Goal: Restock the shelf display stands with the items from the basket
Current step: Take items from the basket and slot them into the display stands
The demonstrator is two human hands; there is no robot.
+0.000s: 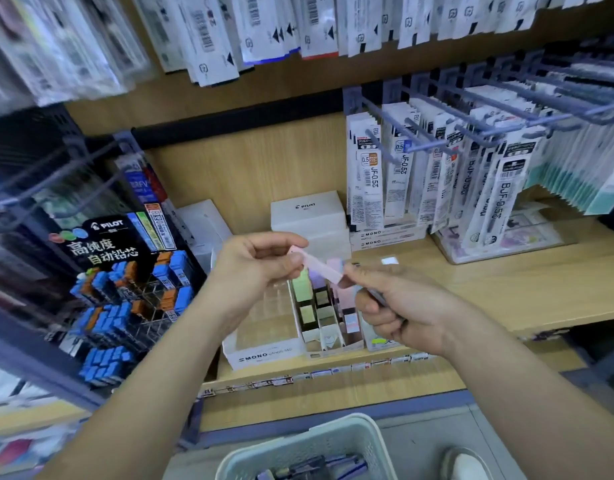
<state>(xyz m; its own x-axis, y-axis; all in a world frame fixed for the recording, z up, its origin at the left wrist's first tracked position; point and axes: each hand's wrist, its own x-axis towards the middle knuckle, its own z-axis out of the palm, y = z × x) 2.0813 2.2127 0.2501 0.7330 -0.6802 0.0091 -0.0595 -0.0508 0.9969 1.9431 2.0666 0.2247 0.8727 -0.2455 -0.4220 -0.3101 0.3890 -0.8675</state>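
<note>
Basket (333, 441) at the bottom edge, below the shelf (489, 282). There's dark and blue stock in it, so my read is the restock is well short of done.

Both hands are up over the shelf front. Left hand (253, 263) pinches one end of a slim pink case (319, 267) between thumb and forefinger, other fingers curled. Right hand (399, 306) pinches the other end, rest of the fingers curled under. Something thin and grey seems tucked in that palm — can't tell what. The case is in the air, tilted, just above the MONO tray (264, 356), touching nothing but the hands.

Step, as I judge it: item picked, being oriented before slotting. The tray's narrow slots hold green, cream and pink cases. The pink column is toward the right, just below the right hand, and the wide left bay looks near bare.

Next move calls for:
- let go with one hand
- turn the case to match the stocked ones
- lower it into the pink column — align first, the neighbouring slots are close

Behind: white PILOT boxes (307, 211), then refill packs (368, 174) on hooks.
</note>
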